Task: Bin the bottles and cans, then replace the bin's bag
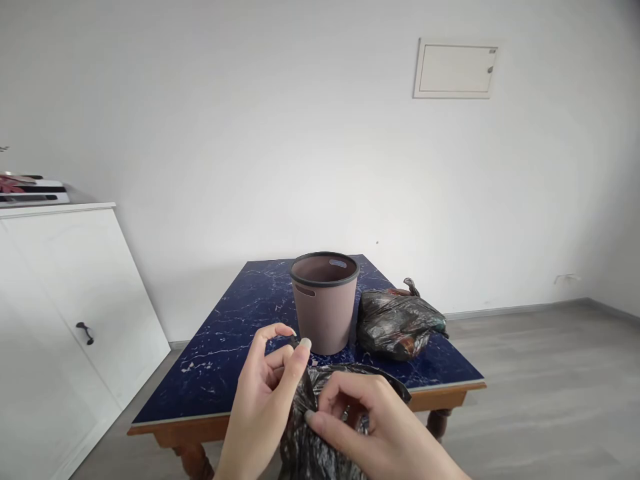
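While both of your hands work at the bottom centre of the frame, your left hand (265,393) pinches an edge of a black plastic bag (320,427) between thumb and forefinger, grip narrow and closed on the film; your right hand (370,427) likewise closes its fingers on the same bag, just beside the left. Item: bag, crumpled, unopened as far as can be seen, held in the air at the near edge of the bench (225,347). Item: pinkish bin (325,303) with dark rim, upright at mid-bench, no liner visible inside, so lining it appears not yet done. Item: a filled, knotted black bag (397,323), just beside the bin to the right. Surface: dark blue marbled top on wooden legs. Room: white wall, white cabinet (65,300) at left, wall panel (455,69) upper right, grey wood floor (540,400).
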A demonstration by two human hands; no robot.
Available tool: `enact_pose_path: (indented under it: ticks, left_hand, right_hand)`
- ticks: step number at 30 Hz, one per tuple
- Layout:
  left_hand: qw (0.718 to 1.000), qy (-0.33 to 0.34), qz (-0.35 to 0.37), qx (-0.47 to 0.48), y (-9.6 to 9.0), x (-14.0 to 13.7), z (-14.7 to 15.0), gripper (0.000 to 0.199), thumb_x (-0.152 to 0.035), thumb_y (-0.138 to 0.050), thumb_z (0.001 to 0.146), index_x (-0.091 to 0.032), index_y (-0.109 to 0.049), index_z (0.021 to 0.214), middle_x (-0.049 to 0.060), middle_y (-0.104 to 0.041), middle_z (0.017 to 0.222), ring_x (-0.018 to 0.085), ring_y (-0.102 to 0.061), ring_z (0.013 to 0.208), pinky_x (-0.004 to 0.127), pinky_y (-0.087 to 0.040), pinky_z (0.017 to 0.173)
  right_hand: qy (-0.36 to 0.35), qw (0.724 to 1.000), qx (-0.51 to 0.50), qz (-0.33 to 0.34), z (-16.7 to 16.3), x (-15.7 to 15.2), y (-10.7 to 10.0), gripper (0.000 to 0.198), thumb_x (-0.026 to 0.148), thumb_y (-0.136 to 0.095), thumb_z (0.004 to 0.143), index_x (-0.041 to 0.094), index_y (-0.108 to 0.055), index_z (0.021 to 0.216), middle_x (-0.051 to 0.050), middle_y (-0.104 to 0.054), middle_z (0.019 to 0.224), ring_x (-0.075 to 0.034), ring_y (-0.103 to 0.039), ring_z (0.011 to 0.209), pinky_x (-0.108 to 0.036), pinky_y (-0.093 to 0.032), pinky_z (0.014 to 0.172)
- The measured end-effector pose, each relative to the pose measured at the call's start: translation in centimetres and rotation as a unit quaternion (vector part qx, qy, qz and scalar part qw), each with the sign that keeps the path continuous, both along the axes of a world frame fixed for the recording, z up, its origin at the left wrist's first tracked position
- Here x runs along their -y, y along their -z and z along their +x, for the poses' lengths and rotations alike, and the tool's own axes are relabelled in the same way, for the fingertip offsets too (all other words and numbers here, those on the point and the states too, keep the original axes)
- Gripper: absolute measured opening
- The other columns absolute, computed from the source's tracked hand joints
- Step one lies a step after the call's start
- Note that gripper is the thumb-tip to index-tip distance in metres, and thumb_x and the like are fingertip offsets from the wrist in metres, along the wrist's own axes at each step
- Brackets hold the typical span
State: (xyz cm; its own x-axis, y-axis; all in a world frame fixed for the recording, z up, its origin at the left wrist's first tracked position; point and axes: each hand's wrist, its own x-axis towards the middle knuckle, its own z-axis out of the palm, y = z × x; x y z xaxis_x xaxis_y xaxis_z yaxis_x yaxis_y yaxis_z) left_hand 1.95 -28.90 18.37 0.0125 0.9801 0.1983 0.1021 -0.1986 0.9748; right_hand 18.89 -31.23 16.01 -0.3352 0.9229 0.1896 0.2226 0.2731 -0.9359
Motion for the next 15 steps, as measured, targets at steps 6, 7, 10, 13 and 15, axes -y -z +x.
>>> enact_pose_path:
  ticks: [6, 7, 10, 13, 15]
  left_hand:
    - [0.996, -0.047, -0.019, 0.077, -0.8, 1.0, 0.4, 0.050, -0.071, -0.070, 0.086, -0.029, -0.052, 0.108, -0.012, -0.029, 0.057, 0.008, -0.022, 0.047, 0.017, -0.022, 0.042]
    - [0.995, -0.051, -0.023, 0.085, -0.8, 1.1, 0.4, 0.051, -0.070, -0.071, 0.085, -0.029, -0.052, 0.107, -0.013, -0.029, 0.057, 0.008, -0.021, 0.046, 0.017, -0.021, 0.042]
    - [0.993, -0.061, -0.028, 0.095, -0.5, 1.2, 0.2, 0.048, -0.067, -0.072, 0.087, -0.029, -0.052, 0.107, -0.014, -0.029, 0.051, 0.007, -0.018, 0.042, 0.017, -0.022, 0.040]
    - [0.993, -0.059, -0.009, 0.105, 0.2, 0.7, -0.6, 0.042, -0.064, -0.068, 0.093, -0.028, -0.053, 0.108, -0.014, -0.030, 0.046, 0.009, -0.022, 0.039, 0.020, -0.030, 0.042]
    - [0.993, -0.060, 0.019, 0.099, 0.8, 0.1, -1.3, 0.040, -0.064, -0.065, 0.095, -0.027, -0.056, 0.106, -0.010, -0.042, 0.053, 0.012, -0.039, 0.045, 0.023, -0.042, 0.049]
  right_hand:
    - [-0.007, 0.996, -0.084, -0.039, 0.9, -0.4, 0.5, 0.041, 0.059, -0.068, 0.095, 0.021, -0.063, 0.084, 0.003, -0.053, 0.071, -0.013, -0.043, 0.067, -0.026, -0.033, 0.062]
    - [-0.010, 0.993, -0.107, -0.049, 1.1, -0.4, 0.6, 0.042, 0.062, -0.068, 0.094, 0.021, -0.063, 0.085, 0.004, -0.050, 0.071, -0.013, -0.042, 0.067, -0.026, -0.034, 0.062]
    - [0.001, 0.986, -0.154, -0.059, 1.4, -0.5, 0.6, 0.045, 0.066, -0.069, 0.093, 0.022, -0.061, 0.084, 0.004, -0.046, 0.071, -0.013, -0.040, 0.067, -0.025, -0.035, 0.061]
    - [0.018, 0.976, -0.204, -0.075, 1.9, -0.5, 0.7, 0.045, 0.063, -0.074, 0.091, 0.021, -0.061, 0.082, 0.004, -0.046, 0.073, -0.012, -0.039, 0.068, -0.022, -0.035, 0.062]
    - [0.012, 0.953, -0.274, -0.128, 2.1, -0.5, 0.7, 0.046, 0.061, -0.080, 0.086, 0.020, -0.059, 0.080, 0.004, -0.047, 0.072, -0.011, -0.040, 0.067, -0.021, -0.037, 0.063]
